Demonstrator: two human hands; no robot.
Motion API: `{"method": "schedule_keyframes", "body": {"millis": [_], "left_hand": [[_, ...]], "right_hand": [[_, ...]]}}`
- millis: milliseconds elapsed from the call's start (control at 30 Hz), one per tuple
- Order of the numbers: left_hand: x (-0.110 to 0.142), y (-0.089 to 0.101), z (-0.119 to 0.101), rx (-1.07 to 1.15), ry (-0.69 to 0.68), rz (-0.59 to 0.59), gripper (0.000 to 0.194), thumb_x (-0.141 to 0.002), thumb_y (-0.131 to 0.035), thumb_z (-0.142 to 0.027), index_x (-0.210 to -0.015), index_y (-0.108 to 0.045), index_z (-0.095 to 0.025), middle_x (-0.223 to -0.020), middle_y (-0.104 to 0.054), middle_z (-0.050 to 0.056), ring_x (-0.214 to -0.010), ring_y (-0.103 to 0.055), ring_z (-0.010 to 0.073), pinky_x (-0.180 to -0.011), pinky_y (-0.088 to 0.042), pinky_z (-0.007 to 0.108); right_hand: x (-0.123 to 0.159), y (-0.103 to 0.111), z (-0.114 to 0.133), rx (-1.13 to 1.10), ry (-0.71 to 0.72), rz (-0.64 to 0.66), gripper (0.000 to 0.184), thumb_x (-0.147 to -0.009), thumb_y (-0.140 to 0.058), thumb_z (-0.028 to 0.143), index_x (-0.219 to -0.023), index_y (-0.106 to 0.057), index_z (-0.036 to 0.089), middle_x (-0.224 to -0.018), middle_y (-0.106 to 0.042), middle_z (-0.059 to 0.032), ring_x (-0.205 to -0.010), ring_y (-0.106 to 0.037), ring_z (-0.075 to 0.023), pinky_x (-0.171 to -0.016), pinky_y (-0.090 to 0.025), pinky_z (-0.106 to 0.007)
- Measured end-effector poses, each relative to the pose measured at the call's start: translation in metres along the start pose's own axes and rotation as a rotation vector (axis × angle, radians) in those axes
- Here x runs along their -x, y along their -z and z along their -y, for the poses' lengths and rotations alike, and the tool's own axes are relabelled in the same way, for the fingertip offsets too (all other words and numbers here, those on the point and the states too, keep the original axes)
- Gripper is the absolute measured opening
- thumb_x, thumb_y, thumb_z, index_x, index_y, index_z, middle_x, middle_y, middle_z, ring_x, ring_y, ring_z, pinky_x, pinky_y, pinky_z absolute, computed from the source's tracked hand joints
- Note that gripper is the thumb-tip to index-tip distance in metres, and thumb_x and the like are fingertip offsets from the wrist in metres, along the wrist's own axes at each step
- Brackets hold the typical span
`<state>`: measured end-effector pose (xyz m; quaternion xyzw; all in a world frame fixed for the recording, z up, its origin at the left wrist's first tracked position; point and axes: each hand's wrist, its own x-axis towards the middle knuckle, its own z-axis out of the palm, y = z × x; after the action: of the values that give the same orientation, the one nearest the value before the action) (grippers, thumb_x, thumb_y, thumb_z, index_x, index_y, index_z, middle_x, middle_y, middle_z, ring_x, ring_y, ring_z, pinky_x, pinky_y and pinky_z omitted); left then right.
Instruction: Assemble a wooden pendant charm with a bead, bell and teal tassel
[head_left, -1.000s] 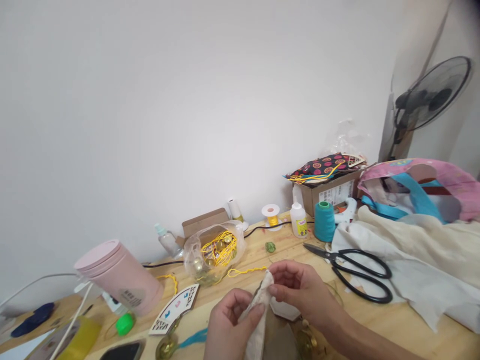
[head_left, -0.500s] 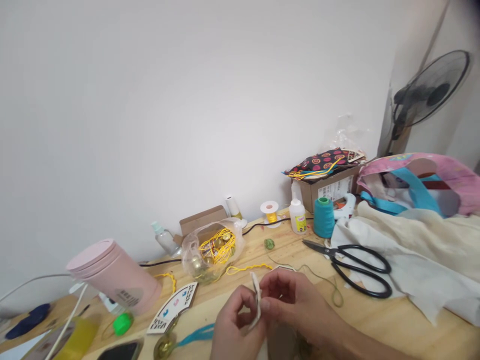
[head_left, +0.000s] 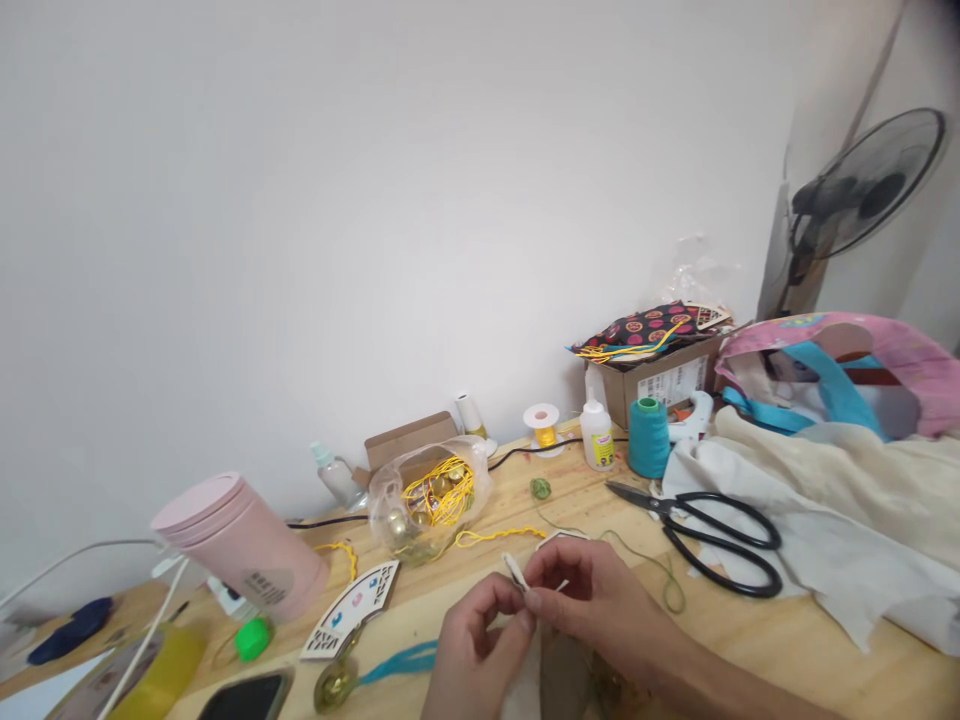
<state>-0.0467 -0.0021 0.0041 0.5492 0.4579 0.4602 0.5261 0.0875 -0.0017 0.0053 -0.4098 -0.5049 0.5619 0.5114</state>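
My left hand (head_left: 484, 640) and my right hand (head_left: 592, 600) meet low in the middle, both closed. Pinched between their fingertips is a folded piece of off-white cloth (head_left: 514, 570); its edge sticks up above the fingers, and a pale strip hangs below. A small white tip shows by the right fingers, too little to name. Left of my hands lie a blue tassel (head_left: 401, 660), a gold bell (head_left: 334, 684) and a fan-shaped white cutout (head_left: 351, 612). Beyond my right hand runs a thin green cord (head_left: 660, 570).
Black-handled scissors (head_left: 724, 530) lie at right beside white fabric (head_left: 840, 530). Behind stand a teal thread cone (head_left: 648, 440), a glue bottle (head_left: 598, 437) and a yellow thread spool (head_left: 543, 430). A plastic bag (head_left: 439, 495) holds bells and yellow cord. A pink canister (head_left: 244, 550) and phone (head_left: 247, 697) are left.
My fingers have closed in on the cloth and its upright edge now leans and shows less. The view has shifted slightly; the things on the table stay put.
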Motion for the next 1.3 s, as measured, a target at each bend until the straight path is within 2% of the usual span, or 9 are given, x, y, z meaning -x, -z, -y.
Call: {"method": "schedule_keyframes", "body": {"millis": [133,233,300,433,533,667,800,1067,1300], "left_hand": [[0.001,-0.001,-0.001,0.018,0.018,-0.005,0.015,-0.057,-0.065,-0.023,-0.052,-0.056,-0.013,-0.053,-0.054,0.0,-0.055,-0.046,0.012,-0.051,-0.035,0.019],[0.001,0.001,-0.003,0.113,0.093,-0.012,0.015,-0.057,-0.065,-0.022,-0.051,-0.054,-0.013,-0.049,-0.051,-0.002,-0.05,-0.043,0.0093,-0.047,-0.033,0.017],[0.001,0.003,-0.006,0.209,0.139,-0.026,0.015,-0.057,-0.064,-0.022,-0.052,-0.053,-0.014,-0.052,-0.052,-0.002,-0.051,-0.046,0.0102,-0.049,-0.036,0.019],[0.001,0.005,-0.012,0.344,0.141,-0.067,0.014,-0.057,-0.064,-0.023,-0.054,-0.053,-0.015,-0.06,-0.054,-0.001,-0.057,-0.051,0.0135,-0.054,-0.042,0.024],[0.002,0.001,-0.013,0.268,0.103,-0.063,0.017,-0.058,-0.064,-0.027,-0.056,-0.052,-0.015,-0.06,-0.054,-0.001,-0.056,-0.051,0.0129,-0.053,-0.042,0.024],[0.004,-0.006,-0.008,0.027,0.003,-0.063,0.022,-0.063,-0.063,-0.033,-0.057,-0.051,-0.015,-0.054,-0.047,-0.004,-0.05,-0.045,0.009,-0.048,-0.036,0.018],[0.005,-0.006,-0.005,-0.112,0.015,-0.058,0.025,-0.066,-0.059,-0.037,-0.057,-0.05,-0.016,-0.052,-0.044,-0.005,-0.048,-0.041,0.008,-0.045,-0.033,0.016],[0.003,-0.001,-0.011,-0.084,0.012,-0.139,0.023,-0.067,-0.058,-0.037,-0.058,-0.052,-0.016,-0.056,-0.051,-0.004,-0.055,-0.047,0.0107,-0.052,-0.038,0.018],[0.002,0.004,-0.012,0.003,0.02,-0.165,0.023,-0.062,-0.064,-0.035,-0.057,-0.054,-0.015,-0.054,-0.053,-0.003,-0.054,-0.047,0.0114,-0.05,-0.038,0.018]], "right_hand": [[0.0,-0.001,0.001,-0.048,-0.045,-0.009,0.008,-0.058,-0.059,0.01,-0.066,-0.059,0.013,-0.058,-0.056,0.0028,-0.055,-0.048,-0.0082,-0.05,-0.036,-0.018],[-0.002,0.001,0.002,-0.138,-0.068,0.0,0.011,-0.056,-0.062,0.013,-0.067,-0.058,0.013,-0.056,-0.055,0.0035,-0.052,-0.047,-0.0072,-0.048,-0.034,-0.018],[-0.003,0.002,0.004,-0.203,-0.079,0.002,0.014,-0.056,-0.064,0.015,-0.068,-0.058,0.013,-0.055,-0.055,0.0041,-0.049,-0.047,-0.0065,-0.046,-0.034,-0.018],[-0.004,0.004,0.007,-0.247,-0.108,-0.064,0.016,-0.055,-0.065,0.016,-0.067,-0.055,0.014,-0.049,-0.053,0.0063,-0.042,-0.045,-0.0053,-0.044,-0.034,-0.018],[-0.003,0.003,0.007,-0.239,-0.087,-0.063,0.015,-0.056,-0.065,0.016,-0.067,-0.054,0.014,-0.05,-0.053,0.0061,-0.043,-0.045,-0.0057,-0.044,-0.035,-0.018],[0.0,-0.001,0.005,-0.164,0.001,-0.038,0.013,-0.06,-0.063,0.014,-0.07,-0.056,0.013,-0.057,-0.054,0.0039,-0.052,-0.047,-0.0071,-0.05,-0.037,-0.019],[0.002,-0.002,0.005,-0.086,0.053,-0.028,0.01,-0.061,-0.059,0.011,-0.071,-0.055,0.013,-0.059,-0.051,0.0042,-0.054,-0.045,-0.0072,-0.05,-0.036,-0.019],[-0.004,0.004,0.003,-0.032,0.032,-0.14,0.013,-0.059,-0.054,0.009,-0.071,-0.051,0.014,-0.056,-0.048,0.006,-0.05,-0.042,-0.0059,-0.047,-0.034,-0.018],[-0.005,0.004,0.001,-0.089,0.003,-0.095,0.013,-0.06,-0.055,0.014,-0.07,-0.048,0.015,-0.056,-0.049,0.0052,-0.047,-0.041,-0.0059,-0.043,-0.033,-0.018]]}}
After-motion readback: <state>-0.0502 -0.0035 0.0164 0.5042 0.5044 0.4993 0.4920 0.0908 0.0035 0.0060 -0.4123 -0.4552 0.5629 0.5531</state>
